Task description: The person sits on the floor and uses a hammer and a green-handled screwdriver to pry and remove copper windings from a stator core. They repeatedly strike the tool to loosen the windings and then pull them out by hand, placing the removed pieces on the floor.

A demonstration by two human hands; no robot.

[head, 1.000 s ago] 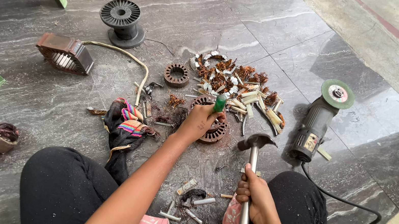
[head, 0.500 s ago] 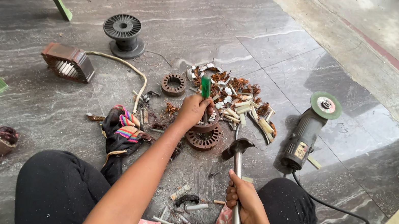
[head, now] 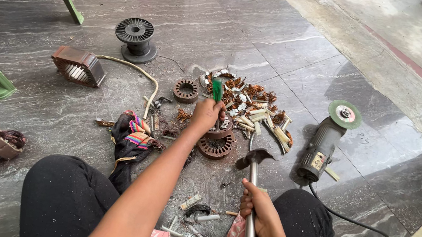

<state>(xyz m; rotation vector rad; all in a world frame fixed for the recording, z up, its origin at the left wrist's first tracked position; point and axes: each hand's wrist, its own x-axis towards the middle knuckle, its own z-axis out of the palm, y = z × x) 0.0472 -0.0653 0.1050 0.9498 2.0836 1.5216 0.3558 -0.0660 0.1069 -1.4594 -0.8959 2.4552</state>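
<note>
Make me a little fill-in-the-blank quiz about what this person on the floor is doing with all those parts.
1. The right hand grips a ____ by its metal handle.
2. The left hand holds a tool with a ____ handle over the stator.
3. The grinder lies on the ____, untouched.

Missing words: hammer; green; floor

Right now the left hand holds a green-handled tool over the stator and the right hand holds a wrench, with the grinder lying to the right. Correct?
Not quite. The right hand holds a hammer, not a wrench; the head view shows its metal head and shaft. The rest stands: the left hand holds the green-handled tool over the stator, and the grinder lies to the right.
</note>
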